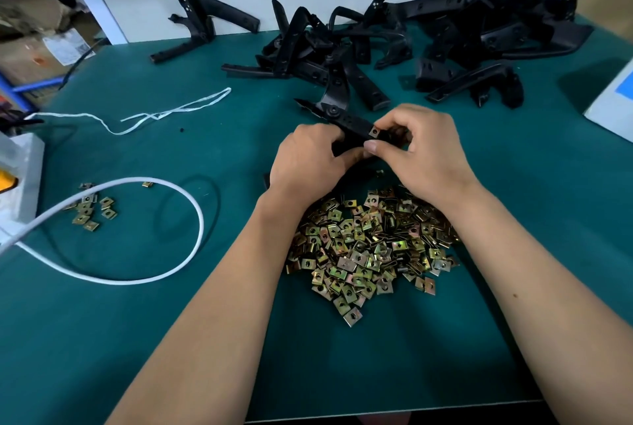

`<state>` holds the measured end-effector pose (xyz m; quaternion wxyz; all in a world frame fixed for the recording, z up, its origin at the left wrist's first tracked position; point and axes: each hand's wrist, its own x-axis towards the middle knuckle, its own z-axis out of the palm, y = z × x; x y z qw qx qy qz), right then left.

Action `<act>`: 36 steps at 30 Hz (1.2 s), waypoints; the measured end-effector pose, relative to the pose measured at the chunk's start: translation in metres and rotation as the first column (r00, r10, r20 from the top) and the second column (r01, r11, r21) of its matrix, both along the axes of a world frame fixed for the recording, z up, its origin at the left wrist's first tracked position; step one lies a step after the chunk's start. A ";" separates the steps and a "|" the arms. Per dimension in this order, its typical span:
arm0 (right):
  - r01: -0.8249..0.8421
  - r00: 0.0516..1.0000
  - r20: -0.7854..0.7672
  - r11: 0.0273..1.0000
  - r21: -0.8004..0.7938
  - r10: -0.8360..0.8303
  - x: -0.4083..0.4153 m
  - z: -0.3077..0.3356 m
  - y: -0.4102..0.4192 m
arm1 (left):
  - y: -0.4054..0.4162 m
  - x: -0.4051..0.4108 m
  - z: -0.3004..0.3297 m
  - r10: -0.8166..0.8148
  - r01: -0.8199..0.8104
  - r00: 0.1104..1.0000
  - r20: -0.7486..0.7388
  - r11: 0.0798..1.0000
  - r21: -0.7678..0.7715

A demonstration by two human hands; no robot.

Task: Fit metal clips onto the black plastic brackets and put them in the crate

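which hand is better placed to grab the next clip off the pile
Probably the right hand: its fingertips are at the clip, while the left hand grips the bracket. The pile lies just below both.

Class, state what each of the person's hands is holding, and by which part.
Both hold one black bracket: left hand at its near end, right hand pinching the arm where a metal clip sits.

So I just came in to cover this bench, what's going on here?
A person holds one black bracket in both hands: the left hand steadies it while the right hand presses a metal clip onto it. A clip pile lies in front, more brackets behind. No crate is visible.
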<state>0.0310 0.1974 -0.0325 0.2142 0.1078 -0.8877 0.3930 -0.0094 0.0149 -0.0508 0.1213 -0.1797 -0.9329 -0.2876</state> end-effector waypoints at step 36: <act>0.015 0.999 0.033 0.841 -0.541 0.003 -0.002 0.008 0.012 | -0.001 0.006 0.010 -0.163 0.162 0.972 -0.172 0.987 -0.017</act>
